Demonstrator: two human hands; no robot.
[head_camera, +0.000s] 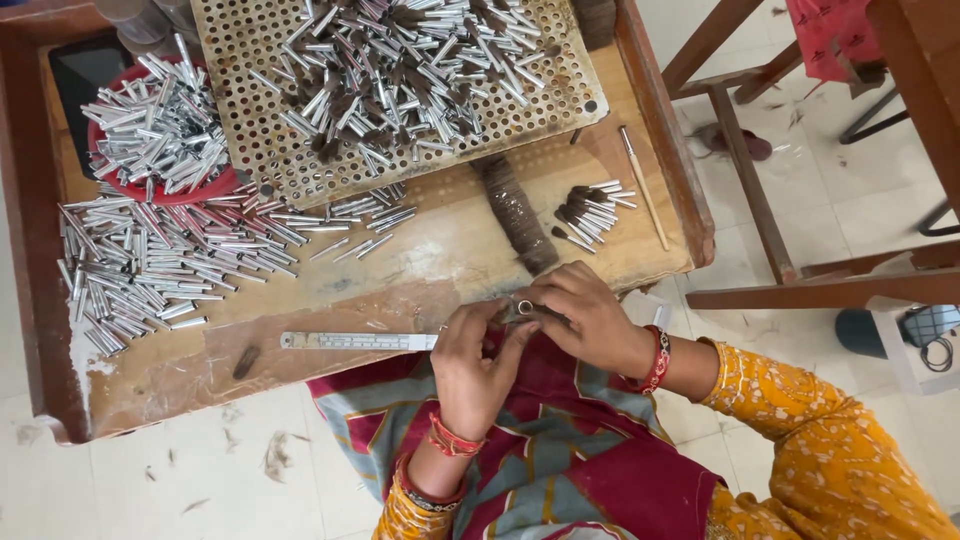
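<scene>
Hands meet at the table's near edge: left hand (478, 362) and right hand (590, 318) pinch one small metal tube (523, 307) with dark bristles (fingers closed), keeping it steady above the lap.

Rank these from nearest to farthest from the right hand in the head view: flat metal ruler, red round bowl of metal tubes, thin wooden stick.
From the right hand:
1. Flat metal ruler, just left, at the table edge.
2. Thin wooden stick, above, slightly right.
3. Red round bowl of metal tubes, far upper left.
</scene>
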